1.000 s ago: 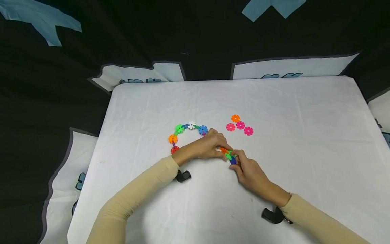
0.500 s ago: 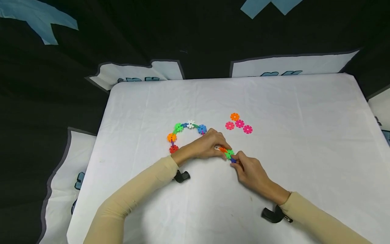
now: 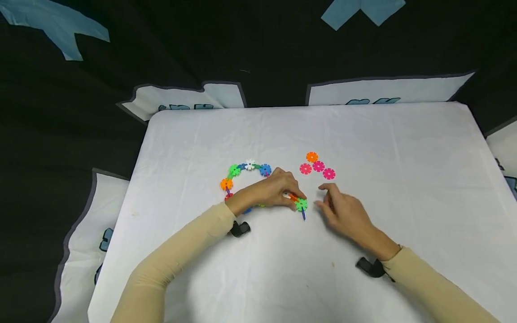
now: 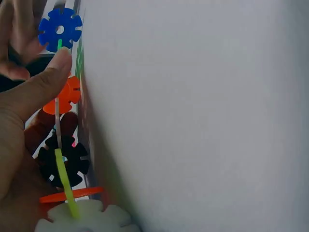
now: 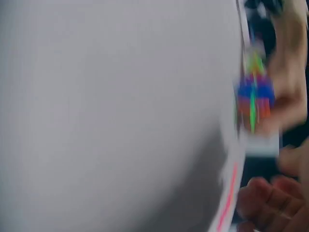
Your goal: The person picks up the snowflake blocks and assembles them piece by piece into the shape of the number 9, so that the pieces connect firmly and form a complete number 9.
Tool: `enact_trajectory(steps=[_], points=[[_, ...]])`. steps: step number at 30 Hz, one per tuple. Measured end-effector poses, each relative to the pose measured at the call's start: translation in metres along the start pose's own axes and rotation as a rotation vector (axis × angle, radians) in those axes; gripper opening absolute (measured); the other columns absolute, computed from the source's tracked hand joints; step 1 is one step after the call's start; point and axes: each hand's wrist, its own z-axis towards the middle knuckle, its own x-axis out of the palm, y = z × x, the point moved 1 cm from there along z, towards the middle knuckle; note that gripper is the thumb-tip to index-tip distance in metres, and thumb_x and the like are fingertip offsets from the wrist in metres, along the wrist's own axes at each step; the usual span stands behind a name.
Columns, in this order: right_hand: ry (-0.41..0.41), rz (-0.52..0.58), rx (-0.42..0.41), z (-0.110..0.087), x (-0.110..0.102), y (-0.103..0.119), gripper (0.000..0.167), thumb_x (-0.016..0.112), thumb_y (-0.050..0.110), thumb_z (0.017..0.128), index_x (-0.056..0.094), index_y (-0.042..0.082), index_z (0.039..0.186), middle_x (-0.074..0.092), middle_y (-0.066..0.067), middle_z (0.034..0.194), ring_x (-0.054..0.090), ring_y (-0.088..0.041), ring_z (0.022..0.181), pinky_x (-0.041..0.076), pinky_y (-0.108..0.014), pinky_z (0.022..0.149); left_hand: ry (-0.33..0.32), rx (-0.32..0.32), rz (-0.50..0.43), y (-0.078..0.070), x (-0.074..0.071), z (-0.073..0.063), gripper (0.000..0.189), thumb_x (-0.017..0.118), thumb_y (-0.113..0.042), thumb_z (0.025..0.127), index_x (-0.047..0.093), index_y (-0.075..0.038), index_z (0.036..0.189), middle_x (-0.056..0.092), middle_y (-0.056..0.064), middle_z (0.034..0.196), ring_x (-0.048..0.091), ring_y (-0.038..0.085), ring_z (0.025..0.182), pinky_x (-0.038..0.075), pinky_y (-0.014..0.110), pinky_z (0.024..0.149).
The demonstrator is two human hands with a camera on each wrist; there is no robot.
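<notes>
My left hand [image 3: 276,189] pinches the near right end of a chain of coloured notched interlocking discs [image 3: 234,170]. Thumb and fingers meet around the orange disc [image 4: 67,94] in the left wrist view. Past the thumb, a blue disc [image 4: 60,30] stands with a green disc slotted into it edge-on. From above, that green disc [image 3: 301,205] lies flat with the blue one upright at its edge. Part of the chain is hidden under the left hand and wrist. My right hand [image 3: 343,213] is just to the right, holding nothing, fingers loosely bent; it is blurred in its wrist view.
Several loose discs lie beyond the hands: an orange disc [image 3: 312,157] and pink discs [image 3: 318,166]. A white cloth covers the table [image 3: 404,179]. Dark curtain-like fabric [image 3: 274,54] hangs behind its far edge.
My right hand has let go of the blue disc at the chain's end and moved right, away from it. The left hand keeps its pinch, with the chain shifted slightly left.
</notes>
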Motion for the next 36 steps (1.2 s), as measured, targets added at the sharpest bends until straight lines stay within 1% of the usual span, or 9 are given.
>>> enact_trajectory(steps=[2, 5, 9, 13, 17, 19, 25, 29, 36], points=[[-0.013, -0.084, 0.029, 0.010, -0.007, -0.017, 0.041, 0.074, 0.012, 0.085, 0.058, 0.000, 0.120, 0.058, -0.005, 0.082, 0.046, -0.010, 0.055, 0.040, -0.025, 0.050, 0.016, -0.017, 0.015, 0.000, 0.000, 0.000, 0.039, 0.082, -0.034, 0.077, 0.075, -0.023, 0.114, 0.070, -0.012, 0.090, 0.052, 0.006, 0.096, 0.030, 0.033, 0.095], [0.058, -0.160, 0.085, 0.020, -0.012, -0.040, 0.041, 0.073, 0.011, 0.086, 0.061, 0.001, 0.124, 0.056, -0.013, 0.095, 0.048, -0.017, 0.058, 0.039, -0.027, 0.050, 0.045, -0.038, 0.032, -0.001, 0.001, 0.000, 0.047, 0.083, -0.036, 0.077, 0.072, -0.022, 0.120, 0.070, -0.011, 0.095, 0.053, 0.006, 0.098, 0.030, 0.032, 0.095], [0.153, -0.150, 0.147, 0.023, -0.014, -0.054, 0.037, 0.075, 0.014, 0.085, 0.063, -0.001, 0.117, 0.056, -0.014, 0.094, 0.052, -0.019, 0.063, 0.044, -0.030, 0.053, 0.049, -0.027, 0.082, -0.006, 0.002, 0.000, 0.052, 0.083, -0.039, 0.077, 0.069, -0.023, 0.125, 0.068, -0.009, 0.104, 0.053, 0.007, 0.104, 0.031, 0.032, 0.097], [0.157, -0.081, 0.239, 0.019, -0.017, -0.053, 0.032, 0.077, 0.015, 0.084, 0.059, 0.000, 0.106, 0.056, -0.010, 0.082, 0.051, -0.019, 0.065, 0.044, -0.031, 0.057, 0.024, 0.031, 0.074, -0.012, 0.002, 0.002, 0.041, 0.081, -0.036, 0.079, 0.073, -0.026, 0.118, 0.063, -0.006, 0.110, 0.052, 0.009, 0.109, 0.031, 0.033, 0.099], [0.125, 0.121, 0.310, 0.003, -0.019, -0.041, 0.020, 0.073, 0.005, 0.085, 0.057, 0.002, 0.096, 0.052, -0.004, 0.070, 0.045, -0.013, 0.060, 0.038, -0.024, 0.054, 0.011, 0.059, 0.010, -0.017, 0.004, 0.003, 0.024, 0.080, -0.031, 0.082, 0.077, -0.025, 0.106, 0.063, -0.007, 0.108, 0.053, 0.008, 0.107, 0.031, 0.031, 0.098], [0.132, 0.294, 0.338, -0.007, -0.018, -0.030, 0.013, 0.067, 0.000, 0.087, 0.056, 0.001, 0.095, 0.053, -0.003, 0.066, 0.044, -0.009, 0.056, 0.037, -0.022, 0.050, 0.001, 0.057, -0.005, -0.017, 0.004, 0.004, 0.018, 0.079, -0.029, 0.083, 0.078, -0.024, 0.100, 0.064, -0.008, 0.106, 0.054, 0.008, 0.105, 0.032, 0.030, 0.097], [0.253, 0.745, 0.477, -0.028, -0.007, 0.001, 0.020, 0.060, 0.001, 0.093, 0.050, -0.007, 0.110, 0.066, -0.016, 0.070, 0.056, -0.014, 0.047, 0.049, -0.026, 0.048, -0.026, 0.059, 0.001, -0.014, 0.006, 0.003, 0.015, 0.080, -0.029, 0.082, 0.078, -0.023, 0.096, 0.064, -0.007, 0.104, 0.057, 0.008, 0.101, 0.038, 0.028, 0.091], [0.294, 0.837, 0.534, -0.032, 0.002, 0.013, 0.025, 0.060, 0.001, 0.094, 0.047, -0.009, 0.111, 0.068, -0.021, 0.073, 0.061, -0.018, 0.046, 0.052, -0.028, 0.047, -0.038, 0.058, 0.016, -0.013, 0.008, 0.002, 0.015, 0.079, -0.032, 0.083, 0.077, -0.023, 0.094, 0.064, -0.008, 0.103, 0.058, 0.007, 0.099, 0.039, 0.026, 0.088], [0.287, 0.921, 0.548, -0.032, 0.010, 0.025, 0.030, 0.060, 0.002, 0.094, 0.043, -0.012, 0.115, 0.069, -0.026, 0.078, 0.066, -0.019, 0.050, 0.054, -0.029, 0.050, -0.086, 0.081, 0.038, -0.014, 0.011, 0.000, 0.011, 0.079, -0.031, 0.084, 0.076, -0.023, 0.092, 0.064, -0.007, 0.102, 0.059, 0.007, 0.096, 0.041, 0.025, 0.086]])
